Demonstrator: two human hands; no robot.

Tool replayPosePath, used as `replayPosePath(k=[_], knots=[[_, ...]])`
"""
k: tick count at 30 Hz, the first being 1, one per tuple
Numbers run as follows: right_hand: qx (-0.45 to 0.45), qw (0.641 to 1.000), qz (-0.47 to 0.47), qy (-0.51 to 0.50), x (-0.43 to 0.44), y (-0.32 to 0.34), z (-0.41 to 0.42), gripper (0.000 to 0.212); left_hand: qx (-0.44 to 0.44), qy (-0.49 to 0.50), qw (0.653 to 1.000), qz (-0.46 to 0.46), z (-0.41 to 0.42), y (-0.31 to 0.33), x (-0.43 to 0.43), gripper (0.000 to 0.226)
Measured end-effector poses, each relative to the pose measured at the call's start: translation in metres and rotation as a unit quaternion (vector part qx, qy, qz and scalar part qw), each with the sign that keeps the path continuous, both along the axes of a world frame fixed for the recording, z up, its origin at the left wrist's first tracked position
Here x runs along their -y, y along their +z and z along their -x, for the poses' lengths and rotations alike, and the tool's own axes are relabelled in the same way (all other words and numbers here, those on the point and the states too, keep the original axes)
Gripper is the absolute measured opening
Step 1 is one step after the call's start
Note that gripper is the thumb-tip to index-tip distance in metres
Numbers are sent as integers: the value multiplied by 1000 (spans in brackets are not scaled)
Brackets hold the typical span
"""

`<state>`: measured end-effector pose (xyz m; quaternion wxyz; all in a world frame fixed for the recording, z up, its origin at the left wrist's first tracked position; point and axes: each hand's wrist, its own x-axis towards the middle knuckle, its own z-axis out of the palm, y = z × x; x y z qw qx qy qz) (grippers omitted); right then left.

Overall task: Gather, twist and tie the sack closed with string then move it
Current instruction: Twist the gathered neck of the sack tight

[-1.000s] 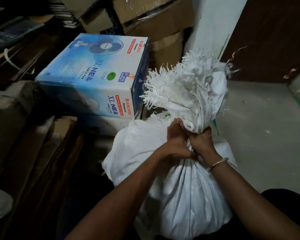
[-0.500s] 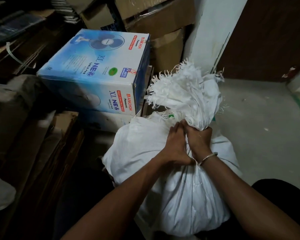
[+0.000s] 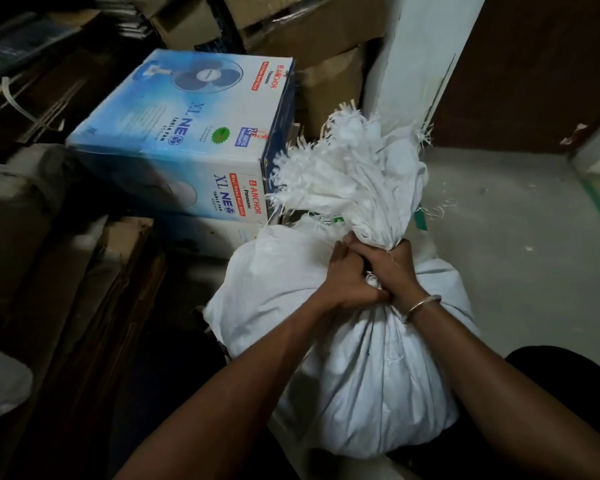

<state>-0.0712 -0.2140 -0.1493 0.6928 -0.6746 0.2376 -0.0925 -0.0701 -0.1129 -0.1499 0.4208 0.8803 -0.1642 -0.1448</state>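
A full white woven sack (image 3: 368, 375) stands on the floor in front of me. Its mouth is bunched into a neck, and the frayed top (image 3: 350, 174) fans out above my hands. My left hand (image 3: 347, 275) and my right hand (image 3: 392, 268) are both clamped around that neck, pressed against each other. A metal bangle (image 3: 421, 306) circles my right wrist. I cannot make out any string among my fingers.
A blue fan box (image 3: 184, 140) sits just left of the sack on another carton. Brown cartons (image 3: 312, 32) are stacked behind it. Dark boards (image 3: 111, 306) lean at the left. A white pillar (image 3: 416, 60) and bare concrete floor (image 3: 520, 244) lie to the right.
Both hands have stayed on the sack's neck. The frayed top has sunk lower and tilted left, and my hands have closed tighter together.
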Motion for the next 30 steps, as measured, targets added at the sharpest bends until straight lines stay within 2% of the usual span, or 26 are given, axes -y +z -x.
replayPosePath(k=[1,2,4,6,9,12,15,18,19,21,23,25,26,28,30], knots=[[-7,1000,6,18,-1,4,0,33,12,14,1000,14,1,-2,0,68],[-10,999,9,30,-1,6,0,34,23,22,999,32,0,-6,-1,63],[-9,999,15,33,0,4,-2,45,28,-3,998,57,0,-6,-3,75],[-12,999,32,15,-2,4,-3,57,24,-37,998,33,1,-3,-5,76],[-2,997,73,-18,-4,-4,-5,51,9,-55,998,6,-2,-11,-2,74],[-2,996,80,-49,-5,-6,-7,54,51,-56,997,-21,-9,-30,2,89],[-15,994,84,-69,-3,-12,-8,59,56,-71,995,-50,-8,-32,3,90],[-8,991,108,-73,-2,-18,-6,63,84,-79,992,-50,-6,-34,4,101],[-1,991,111,-71,-1,-20,-6,59,83,-78,992,-49,-6,-36,4,103],[19,993,99,-55,-1,-15,-4,39,63,-63,995,-36,-8,-36,4,100],[28,997,74,-13,-1,-8,-2,32,-19,-58,998,-24,-11,-26,2,98],[39,995,83,32,4,-1,-1,41,-110,-70,991,-22,-14,-17,3,104],[46,993,103,42,6,-1,-2,49,-116,-78,990,-25,-14,-16,4,105],[45,983,172,33,10,-9,-1,67,-72,-88,993,-32,-12,-27,5,104],[16,982,190,5,11,-21,3,81,20,-90,995,-38,-8,-42,6,98]])
